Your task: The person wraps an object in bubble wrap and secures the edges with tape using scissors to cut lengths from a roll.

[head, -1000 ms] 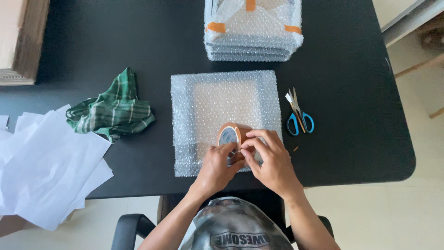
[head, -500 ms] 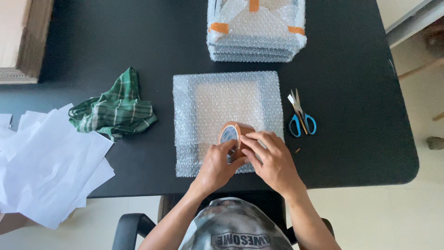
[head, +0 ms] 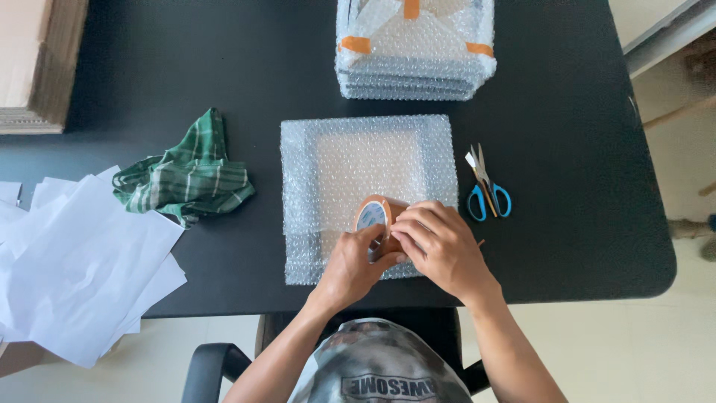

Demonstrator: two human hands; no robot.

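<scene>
A: Start big. What's biggest?

B: The black table (head: 567, 112). It carries nearly everything else. On its far left edge sits a stack of cardboard (head: 37, 67), seen side-on.

A: And next?

B: Loose white paper (head: 82, 261), fanned over the near left corner and hanging past the edge. Then the bubble-wrapped parcel (head: 365, 160), flat and square, in the middle of the table in front of the person. Beyond it, at the far edge, a pile (head: 414, 52) of similar wrapped parcels sealed with orange strips.

A: The green thing?

B: A crumpled checked cloth (head: 186, 175), left of the parcel and apart from it, just touching the paper's edge.

A: Now the hands.

B: Both are over the near part of the parcel. The left hand (head: 350, 269) is curled around the tape (head: 375, 219), thumb and fingers gripping its lower side. The right hand (head: 440, 250) is bent in from the other side, fingertips pinched together against the roll's rim. It touches the roll; whether it has the loose end I cannot tell.

A: Where does the roll sit?

B: On edge, upright, over the parcel's near right part, its open core facing the camera. It is brown-orange with a pale inner ring.

A: Smallest?

B: Scissors (head: 485, 186) with blue handles, right of the parcel, blades pointing away and slightly parted, lying untouched.
</scene>
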